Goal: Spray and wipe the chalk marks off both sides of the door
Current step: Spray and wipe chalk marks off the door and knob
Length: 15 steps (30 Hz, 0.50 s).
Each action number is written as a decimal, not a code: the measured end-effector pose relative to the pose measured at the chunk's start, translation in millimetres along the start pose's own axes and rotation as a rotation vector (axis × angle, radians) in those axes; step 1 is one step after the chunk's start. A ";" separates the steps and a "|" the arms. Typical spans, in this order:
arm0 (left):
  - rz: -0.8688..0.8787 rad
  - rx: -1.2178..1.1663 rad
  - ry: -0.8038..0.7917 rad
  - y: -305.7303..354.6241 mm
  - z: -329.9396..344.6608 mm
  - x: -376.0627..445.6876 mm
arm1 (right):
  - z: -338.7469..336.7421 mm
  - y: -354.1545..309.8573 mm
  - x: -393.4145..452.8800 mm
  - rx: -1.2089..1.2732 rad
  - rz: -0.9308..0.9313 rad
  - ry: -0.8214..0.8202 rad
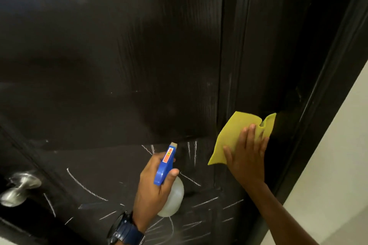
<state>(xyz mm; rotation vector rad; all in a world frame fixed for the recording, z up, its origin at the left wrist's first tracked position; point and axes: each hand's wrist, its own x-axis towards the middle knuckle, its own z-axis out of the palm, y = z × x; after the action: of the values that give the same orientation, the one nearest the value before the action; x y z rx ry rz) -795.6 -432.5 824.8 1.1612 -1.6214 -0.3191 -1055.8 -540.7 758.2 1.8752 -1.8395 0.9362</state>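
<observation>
A steel knob [19, 187] sits at the far left of the door [119, 55]. Chalk marks [87, 189] cover the lower panel. The left hand [153, 185] grasps the bottle [169, 191], fingers clenched round its neck, nozzle aimed at the marks for spraying. At right, the right hand [247, 157] presses the cloth [235, 135] flat, fingers straight, for full wiping contact.

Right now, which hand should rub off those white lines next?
The right hand: it already presses the yellow cloth flat on the door, just above chalk marks. The left hand grips the spray bottle.
</observation>
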 end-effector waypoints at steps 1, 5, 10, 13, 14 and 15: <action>-0.017 -0.006 -0.006 -4.7 5.3 -4.2 | 9.7 5.6 -13.5 0.009 0.016 -0.058; -0.099 -0.013 -0.040 -15.8 24.9 -20.0 | 32.5 17.1 -52.4 0.015 0.052 -0.258; -0.117 0.037 -0.032 -24.3 50.2 -42.1 | 39.5 22.6 -72.9 -0.073 -0.060 -0.276; -0.147 0.037 -0.010 -23.8 62.1 -55.3 | 36.1 32.5 -74.7 -0.081 -0.161 -0.204; -0.165 0.034 -0.001 -23.3 65.3 -59.0 | 36.2 36.6 -76.0 -0.081 -0.191 -0.201; -0.180 0.033 0.010 -22.9 68.0 -62.0 | 37.1 40.5 -75.7 -0.083 -0.222 -0.196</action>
<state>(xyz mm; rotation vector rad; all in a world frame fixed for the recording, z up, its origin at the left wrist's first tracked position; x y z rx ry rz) -844.3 -416.7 744.9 1.3351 -1.5214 -0.4020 -1082.8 -512.7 673.1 2.1291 -1.6991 0.6115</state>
